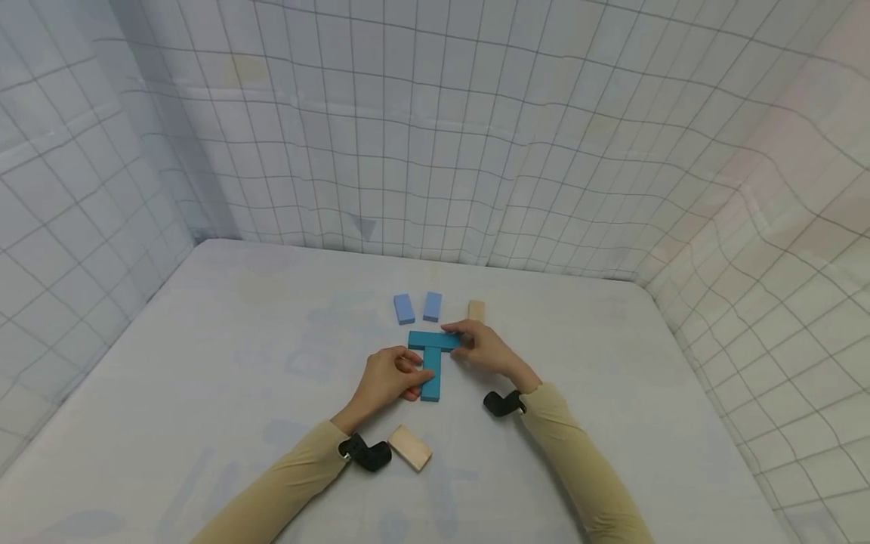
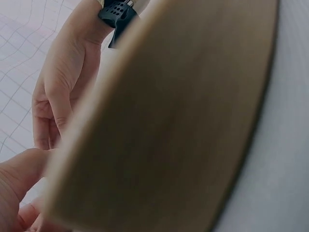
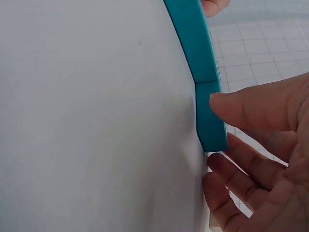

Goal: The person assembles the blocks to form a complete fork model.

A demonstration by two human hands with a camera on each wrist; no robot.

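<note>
Two teal wooden blocks lie on the table as a T: a crosswise block at the far side and a lengthwise block meeting its near side. My left hand is at the lengthwise block, thumb over it and fingers along its left side. The right hand pinches the right end of the crosswise block, thumb on the near face and fingers beyond. In the right wrist view the teal blocks touch at a thin seam. A large blurred wooden block hides much of the left wrist view.
Two light blue blocks, one left and one right, lie beyond the T. A plain wooden block is behind the right hand. Another plain block lies near the left wrist. Grid-patterned curtains surround the white table.
</note>
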